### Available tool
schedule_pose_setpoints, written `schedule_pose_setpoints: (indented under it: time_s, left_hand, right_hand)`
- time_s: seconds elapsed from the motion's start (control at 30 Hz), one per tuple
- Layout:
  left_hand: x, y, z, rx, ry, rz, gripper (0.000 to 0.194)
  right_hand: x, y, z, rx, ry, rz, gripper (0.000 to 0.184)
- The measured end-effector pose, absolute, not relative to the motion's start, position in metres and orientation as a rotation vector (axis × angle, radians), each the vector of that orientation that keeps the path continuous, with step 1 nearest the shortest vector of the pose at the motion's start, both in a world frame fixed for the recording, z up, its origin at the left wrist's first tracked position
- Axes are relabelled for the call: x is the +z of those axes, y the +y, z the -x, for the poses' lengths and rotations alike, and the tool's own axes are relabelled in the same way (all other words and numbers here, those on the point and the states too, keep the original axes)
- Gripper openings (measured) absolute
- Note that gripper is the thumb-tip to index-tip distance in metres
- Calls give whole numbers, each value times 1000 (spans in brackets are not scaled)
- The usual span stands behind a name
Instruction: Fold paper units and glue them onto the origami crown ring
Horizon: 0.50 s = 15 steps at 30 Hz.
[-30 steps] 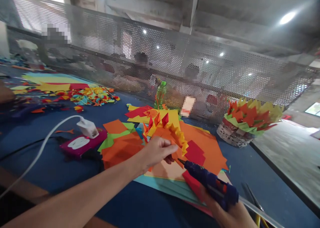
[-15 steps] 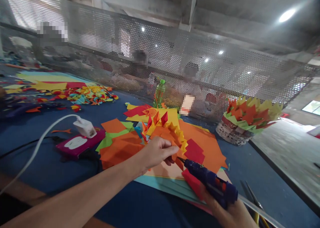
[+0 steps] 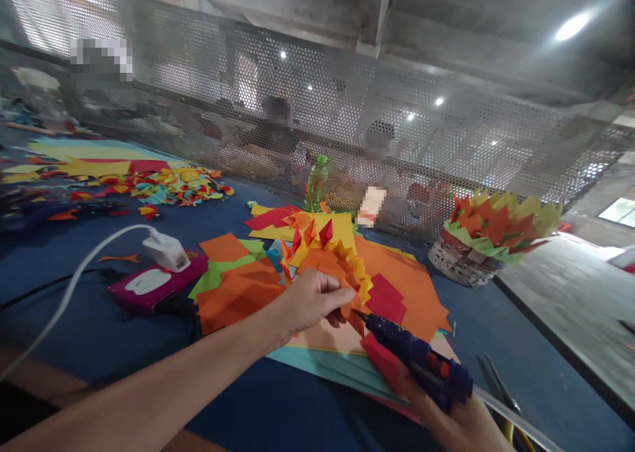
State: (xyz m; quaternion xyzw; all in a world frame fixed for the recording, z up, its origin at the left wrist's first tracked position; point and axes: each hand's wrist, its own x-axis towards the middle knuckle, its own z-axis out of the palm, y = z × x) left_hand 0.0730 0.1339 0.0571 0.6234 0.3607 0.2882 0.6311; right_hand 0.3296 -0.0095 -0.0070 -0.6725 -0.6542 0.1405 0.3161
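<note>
Between the thumb and fingers of my left hand is a small orange paper piece, pinched over the paper pile. My right hand wraps round a dark blue glue gun, a clear glue stick trailing from its back. The gun's nozzle points left and is at the orange piece; whether they touch I cannot tell. Just beyond my left hand, folded yellow paper points curve in a row, with red folded points near them. Orange sheets and light-blue sheets lie beneath.
A magenta power strip with a white charger sits left, cables running off. Farther back are paper scraps and a green bottle. A basket of folded paper and pliers are right. A perforated metal screen stands behind, people beyond it.
The view has shifted very slightly. Both hands, the orange paper piece and the glue gun stay in almost the same place.
</note>
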Motion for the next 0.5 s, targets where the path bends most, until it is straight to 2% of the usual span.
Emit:
schedule_pose_setpoints:
  time_s: [0.2,0.5]
  left_hand:
    - [55,136,-73,667,819,-1435,38]
    - [57,137,-72,670,821,-1444,37]
  right_hand:
    - [-5,-11,-329,373,-1674,1752,42]
    - [-6,-12,-327,402,-1636,1766,47]
